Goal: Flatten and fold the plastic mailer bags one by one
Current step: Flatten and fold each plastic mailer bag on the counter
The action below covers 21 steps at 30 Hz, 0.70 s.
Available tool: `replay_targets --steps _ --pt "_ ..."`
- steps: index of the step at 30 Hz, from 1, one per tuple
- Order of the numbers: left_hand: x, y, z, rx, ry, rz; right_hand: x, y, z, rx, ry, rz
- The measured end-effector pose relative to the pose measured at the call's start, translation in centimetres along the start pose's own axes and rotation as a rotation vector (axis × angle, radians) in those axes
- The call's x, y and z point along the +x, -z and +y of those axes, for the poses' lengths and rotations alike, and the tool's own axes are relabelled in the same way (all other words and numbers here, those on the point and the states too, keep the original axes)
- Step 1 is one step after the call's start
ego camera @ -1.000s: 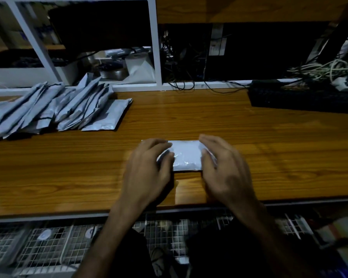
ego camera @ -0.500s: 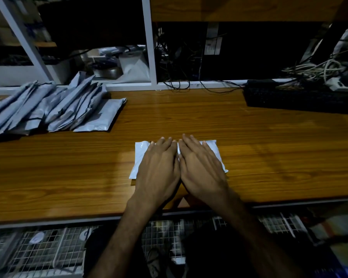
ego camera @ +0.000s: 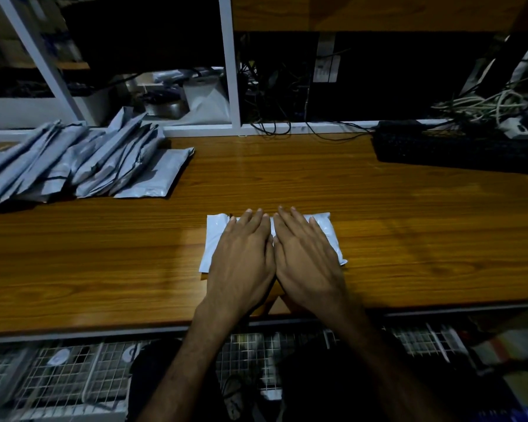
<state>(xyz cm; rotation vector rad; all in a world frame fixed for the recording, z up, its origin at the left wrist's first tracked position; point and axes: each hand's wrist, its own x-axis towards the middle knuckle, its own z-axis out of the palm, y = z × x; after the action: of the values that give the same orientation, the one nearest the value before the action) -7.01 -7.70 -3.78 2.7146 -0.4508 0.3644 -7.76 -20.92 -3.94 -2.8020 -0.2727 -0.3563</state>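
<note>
Mailer bag (ego camera: 215,239) lies flat on the wooden table (ego camera: 378,239), near the front edge, under two hands.

Far back on the left of the table sits a big pile of grey mailer bags (ego camera: 83,166), and a black keyboard (ego camera: 457,150) sits far back on the right. The white bag is in the middle, well apart from both. The left hand (ego camera: 241,260) and the right hand (ego camera: 305,260) lie side by side on it, touching, fingers straight and pressing down, not gripping anything.
</note>
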Motion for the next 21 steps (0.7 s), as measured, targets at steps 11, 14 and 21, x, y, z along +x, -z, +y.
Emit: replay_targets --steps 11,14,21 --pt "0.07 -0.20 0.07 0.029 0.016 -0.011 0.18 -0.13 0.31 0.042 -0.009 -0.013" --pt "0.08 -0.29 0.10 0.039 0.020 -0.011 0.19 -0.13 0.32 0.033 0.000 -0.024" --pt "0.08 -0.41 -0.01 0.050 0.026 -0.013 0.12 -0.22 0.34 0.026 -0.008 -0.014"
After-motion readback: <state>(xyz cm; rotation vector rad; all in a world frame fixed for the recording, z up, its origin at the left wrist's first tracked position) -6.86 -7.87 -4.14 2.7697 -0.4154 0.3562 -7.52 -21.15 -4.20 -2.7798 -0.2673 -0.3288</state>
